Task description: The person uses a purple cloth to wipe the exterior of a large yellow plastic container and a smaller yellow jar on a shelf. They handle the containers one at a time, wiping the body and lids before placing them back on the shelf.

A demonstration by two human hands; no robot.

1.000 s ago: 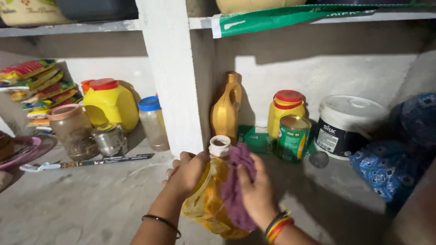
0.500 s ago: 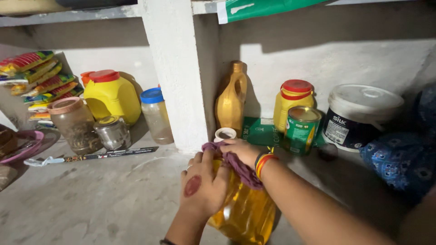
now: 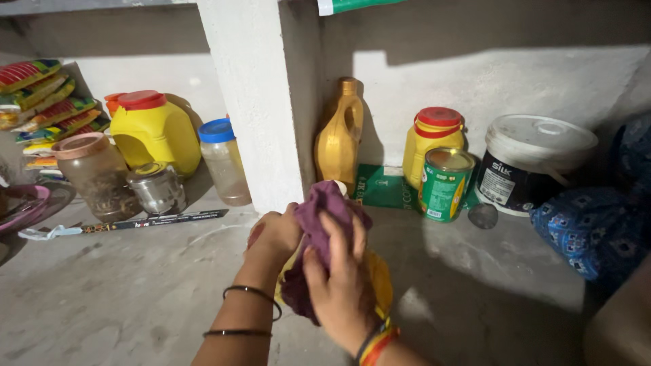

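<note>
A purple cloth (image 3: pixel 324 224) is pressed over the top of a yellow oil bottle (image 3: pixel 380 285) standing on the concrete shelf (image 3: pixel 122 291), just in front of the white pillar (image 3: pixel 254 102). The right hand (image 3: pixel 342 288) is spread across the cloth, fingers (image 3: pixel 313 268) curled and gripping the fabric against the bottle. The left hand (image 3: pixel 274 234) is closed around the bottle's far side, its fingers hidden behind cloth and knuckles (so how firmly it holds cannot be told). Most of the bottle is covered; only a patch of yellow shows below the right hand.

Risk is judged to sit in the bottle itself: an oily surface could slip if it is squeezed or twisted through the cloth, and whether the cap is seated cannot be seen, so oil could be spilled onto the shelf. A sideways push could also carry it toward the green tin (image 3: pixel 444 183) and the amber jug (image 3: pixel 339 139), which stand near behind. The white bucket (image 3: pixel 536 163) and the yellow canister (image 3: pixel 152 132) are well apart.
</note>
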